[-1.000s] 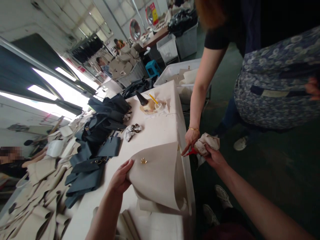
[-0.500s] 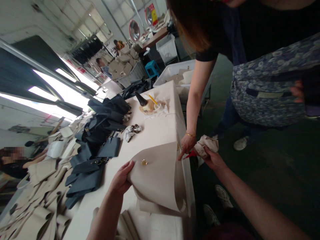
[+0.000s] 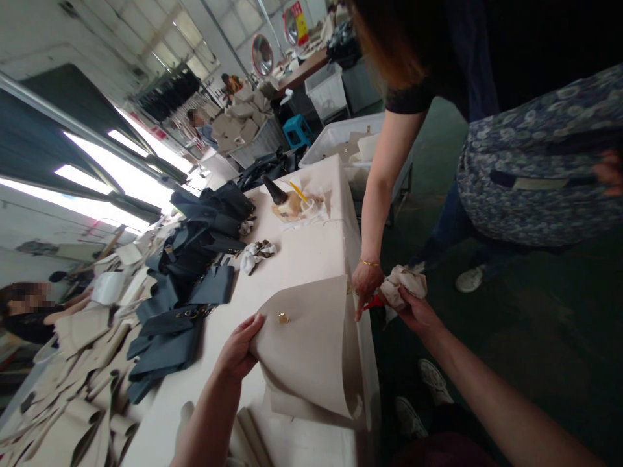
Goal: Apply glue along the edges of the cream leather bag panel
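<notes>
Lower centre: left hand (image 3: pixel 241 347) pinches the left edge of a beige panel (image 3: pixel 309 344); the underside fingers are hidden. Panel lies bowed at the table's edge, lower middle of frame. Right of centre: right hand (image 3: pixel 416 308) closed on a crumpled cloth (image 3: pixel 403 284). Red tip (image 3: pixel 374 302) shows at the cloth's left; whether gripped too, cannot tell. Co-worker's hand (image 3: pixel 367 279) beside it, one finger aimed down near the panel's right edge.

Handling, my judgement: pinch lightly, off the gold fitting (image 3: pixel 283 318), so the sheet won't crease; steady the edge; keep the red tip off both the pointing finger and the panel's face.

Materials: panel smooth, matte, leather-like, seemingly springy; fitting small, shiny. Pale table (image 3: pixel 316 253) flat. Farther, mid-frame: mottled rag (image 3: pixel 257 257), soft, bunched. Left of centre: floppy dark blue pieces (image 3: pixel 168 347), heaped. Upper middle: slim yellow stick (image 3: pixel 297 190), dark cone (image 3: pixel 275 191). Beyond: white plastic bin (image 3: pixel 331 139), blue stool (image 3: pixel 296 131).
</notes>
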The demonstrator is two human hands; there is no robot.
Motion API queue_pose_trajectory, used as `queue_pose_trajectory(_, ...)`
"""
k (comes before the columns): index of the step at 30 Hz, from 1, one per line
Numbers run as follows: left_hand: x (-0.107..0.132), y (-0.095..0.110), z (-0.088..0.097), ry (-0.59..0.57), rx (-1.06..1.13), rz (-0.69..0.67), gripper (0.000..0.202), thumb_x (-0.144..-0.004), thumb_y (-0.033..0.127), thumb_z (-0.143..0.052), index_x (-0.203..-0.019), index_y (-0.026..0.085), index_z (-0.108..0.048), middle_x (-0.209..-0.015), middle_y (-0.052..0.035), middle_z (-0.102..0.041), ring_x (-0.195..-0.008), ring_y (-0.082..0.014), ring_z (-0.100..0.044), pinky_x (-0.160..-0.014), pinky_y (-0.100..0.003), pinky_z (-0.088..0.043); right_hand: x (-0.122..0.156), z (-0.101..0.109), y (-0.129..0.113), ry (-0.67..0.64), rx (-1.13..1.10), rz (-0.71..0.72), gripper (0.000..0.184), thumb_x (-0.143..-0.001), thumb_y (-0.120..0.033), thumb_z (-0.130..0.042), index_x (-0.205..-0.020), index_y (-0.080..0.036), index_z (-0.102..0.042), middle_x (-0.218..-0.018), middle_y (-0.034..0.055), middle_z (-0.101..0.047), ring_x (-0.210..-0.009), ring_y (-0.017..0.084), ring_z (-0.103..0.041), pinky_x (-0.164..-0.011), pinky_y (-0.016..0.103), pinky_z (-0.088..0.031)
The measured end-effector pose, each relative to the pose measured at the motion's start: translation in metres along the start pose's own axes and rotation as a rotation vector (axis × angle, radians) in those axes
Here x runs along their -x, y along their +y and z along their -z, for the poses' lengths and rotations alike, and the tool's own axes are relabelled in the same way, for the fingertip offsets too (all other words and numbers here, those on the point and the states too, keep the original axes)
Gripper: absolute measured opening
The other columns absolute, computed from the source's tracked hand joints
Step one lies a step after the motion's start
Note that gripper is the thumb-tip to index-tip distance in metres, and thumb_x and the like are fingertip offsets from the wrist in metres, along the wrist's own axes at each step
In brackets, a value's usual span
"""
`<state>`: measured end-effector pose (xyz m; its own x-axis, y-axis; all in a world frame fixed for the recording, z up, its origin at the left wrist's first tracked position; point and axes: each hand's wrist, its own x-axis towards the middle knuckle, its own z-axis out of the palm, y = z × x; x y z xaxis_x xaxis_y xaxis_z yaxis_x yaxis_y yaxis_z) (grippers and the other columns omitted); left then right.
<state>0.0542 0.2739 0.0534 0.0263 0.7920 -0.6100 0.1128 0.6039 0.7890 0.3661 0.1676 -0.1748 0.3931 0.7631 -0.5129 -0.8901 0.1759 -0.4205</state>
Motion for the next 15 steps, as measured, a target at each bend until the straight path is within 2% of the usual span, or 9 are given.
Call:
queue_pose_trajectory(9,-0.002,-0.001,0.0,-0.004,-0.006,0.001,0.012,-0.081,0.014,-0.064,-0.091,0.008,-0.066,-0.074,-0.0105,-0.073,-0.054,-0.0167,-0.066,-0.049,-0.023,-0.056,0.002,0.002,-0.003,0.015,-0.016,0.013,0.051,-0.056,-0.025,-0.086,-0.103,-0.028,-0.066,-0.1,-0.0028,-0.073,-0.093,0.019,-0.069,-0.082,0.032,-0.059)
queue_pose_trajectory(15,-0.004,-0.002,0.0,-0.003,-0.001,-0.005,0.012,-0.083,0.013,-0.062,-0.093,0.008,-0.066,-0.074,-0.0106,-0.073,-0.055,-0.0167,-0.066,-0.05,-0.023,-0.056,-0.005,-0.007,-0.001,-0.007,-0.018,0.034,0.051,-0.057,-0.028,-0.086,-0.104,-0.03,-0.065,-0.098,-0.0032,-0.073,-0.091,0.019,-0.069,-0.081,0.033,-0.06)
